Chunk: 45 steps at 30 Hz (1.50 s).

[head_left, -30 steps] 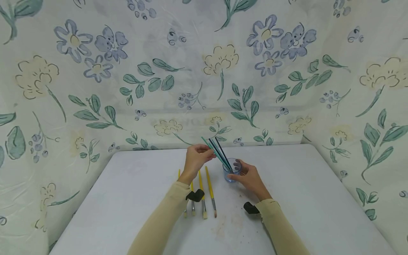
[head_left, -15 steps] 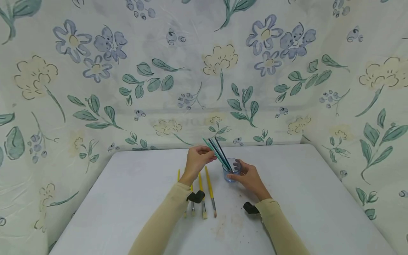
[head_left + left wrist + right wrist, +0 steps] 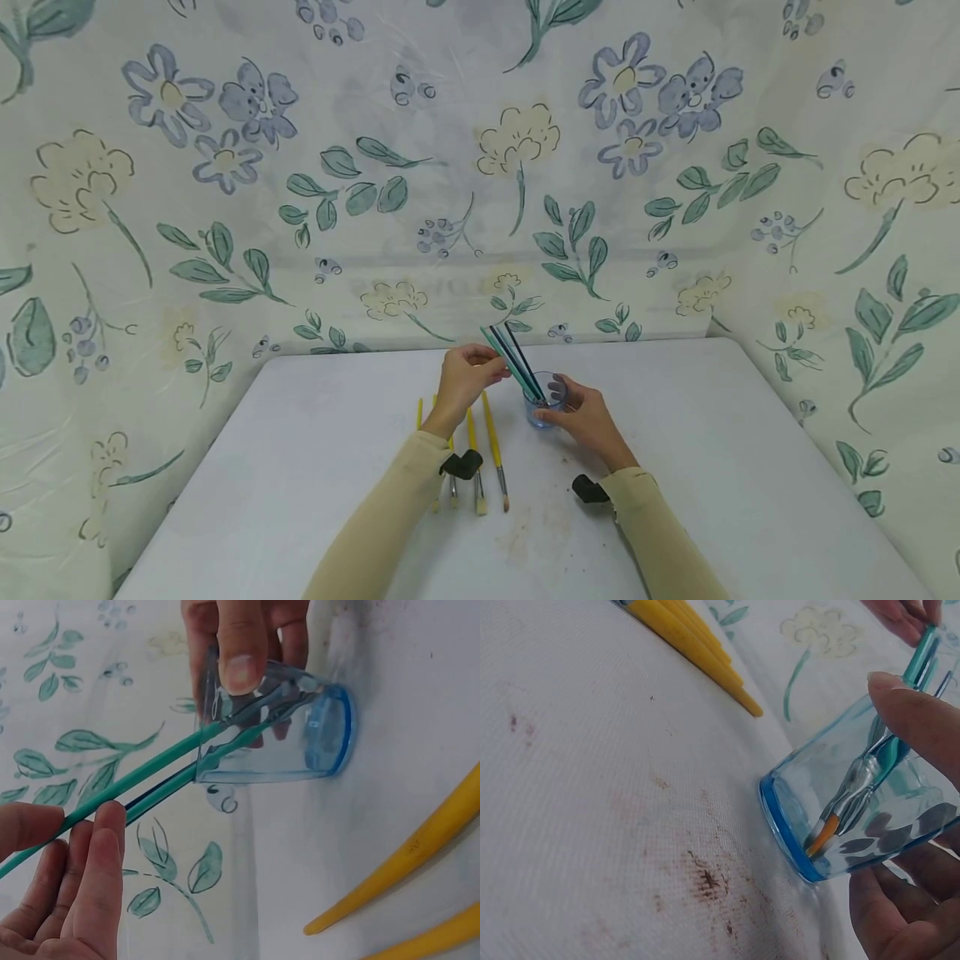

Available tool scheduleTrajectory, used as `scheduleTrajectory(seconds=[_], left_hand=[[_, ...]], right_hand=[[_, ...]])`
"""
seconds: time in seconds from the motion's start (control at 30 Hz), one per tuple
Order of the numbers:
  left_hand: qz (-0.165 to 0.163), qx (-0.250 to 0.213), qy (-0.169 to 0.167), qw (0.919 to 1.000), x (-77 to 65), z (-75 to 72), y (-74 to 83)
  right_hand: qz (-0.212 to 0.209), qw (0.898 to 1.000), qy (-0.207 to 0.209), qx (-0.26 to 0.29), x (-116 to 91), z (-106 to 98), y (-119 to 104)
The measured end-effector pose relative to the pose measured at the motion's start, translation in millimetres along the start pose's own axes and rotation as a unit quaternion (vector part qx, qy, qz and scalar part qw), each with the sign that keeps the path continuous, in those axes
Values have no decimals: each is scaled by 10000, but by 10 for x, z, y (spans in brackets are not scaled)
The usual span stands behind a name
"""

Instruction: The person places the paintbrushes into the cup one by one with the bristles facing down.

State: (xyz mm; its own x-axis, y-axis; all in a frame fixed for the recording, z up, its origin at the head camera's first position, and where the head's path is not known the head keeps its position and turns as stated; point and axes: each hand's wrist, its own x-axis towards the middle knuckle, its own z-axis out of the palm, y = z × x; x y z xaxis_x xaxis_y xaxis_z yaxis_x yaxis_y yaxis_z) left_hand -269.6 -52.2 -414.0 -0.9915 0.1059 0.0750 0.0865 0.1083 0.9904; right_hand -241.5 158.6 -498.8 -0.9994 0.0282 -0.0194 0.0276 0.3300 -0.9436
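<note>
Yellow paintbrushes (image 3: 493, 433) lie nearest on the white table (image 3: 322, 467), some partly hidden by the cream left sleeve (image 3: 386, 504). Towards its far edge, the right hand (image 3: 592, 423) grips a clear blue-based cup (image 3: 832, 769), and the left hand (image 3: 465, 379) pinches slim green-and-dark-handled brushes (image 3: 150, 770) leaning inside, their tips (image 3: 823, 836) distorted through it. Arranging them seems the present step; the next needs a steady cup.

Brushes (image 3: 150, 769) in a cup (image 3: 543, 420), loose brushes (image 3: 492, 433) on a table (image 3: 675, 433)

The cup is between left hand (image 3: 465, 382) and right hand (image 3: 592, 419), toward the table's far edge; loose brushes lie left of it; a sheet (image 3: 457, 100) hangs behind.
</note>
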Motion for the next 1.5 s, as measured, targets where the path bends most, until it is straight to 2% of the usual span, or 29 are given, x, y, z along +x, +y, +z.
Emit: scheduleTrajectory(seconds=[0.57,0.83,1.07,1.3,1.5], left_hand=[[-3,58,-2,10000,-6,-11,-46],[182,86,50,9998,-25,-92,-30],[180,144,107,9997,-33,-289,-39],[33,151,259,9995,-65,-600,-91],[-162,508,465,9975,-103,-863,-170]], right_hand=[[16,10000,31,-87,-18,12,-12],[33,10000,38,-68,-23,15,-11],[24,9999,21,-107,-21,8,-15],[-7,9999,27,-147,-3,10,9],[-2,9999,32,-142,3,11,22]])
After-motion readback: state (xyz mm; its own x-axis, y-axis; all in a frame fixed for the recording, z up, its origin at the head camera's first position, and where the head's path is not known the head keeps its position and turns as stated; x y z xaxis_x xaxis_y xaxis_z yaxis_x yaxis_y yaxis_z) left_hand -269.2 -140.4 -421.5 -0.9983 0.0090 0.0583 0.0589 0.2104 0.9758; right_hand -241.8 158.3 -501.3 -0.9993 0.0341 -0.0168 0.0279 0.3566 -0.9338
